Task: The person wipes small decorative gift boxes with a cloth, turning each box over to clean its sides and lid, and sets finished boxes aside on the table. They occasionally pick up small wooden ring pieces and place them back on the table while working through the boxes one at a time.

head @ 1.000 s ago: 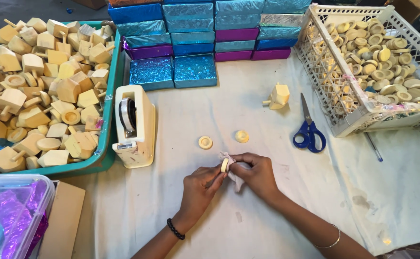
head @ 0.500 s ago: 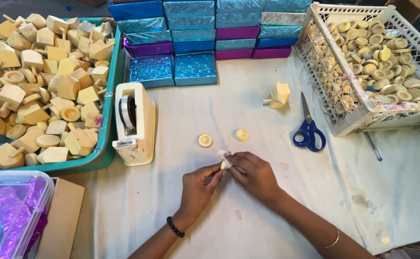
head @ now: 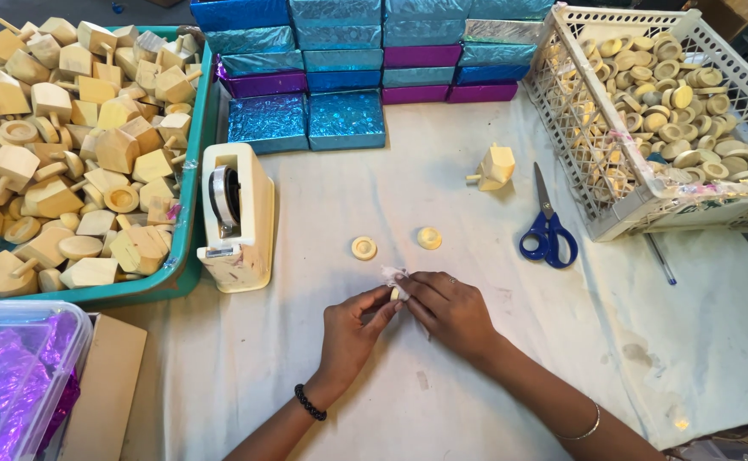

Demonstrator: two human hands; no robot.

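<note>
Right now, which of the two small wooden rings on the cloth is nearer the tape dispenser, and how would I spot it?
Start at the cream tape dispenser left of centre on the white cloth. Just right of its base lie two small round rings. The nearer ring is paler; the other ring is yellower.

White-clothed table point(head: 493, 376) — tape dispenser point(head: 235, 215) as landmark: green tray point(head: 188, 213) of wooden blocks touching its left, shiny foil boxes point(head: 305, 124) behind, two wooden rings point(head: 363, 248) just right, scissors point(head: 548, 230) and white crate point(head: 600, 192) far right — clear plastic bin point(head: 15, 376) front-left.
</note>
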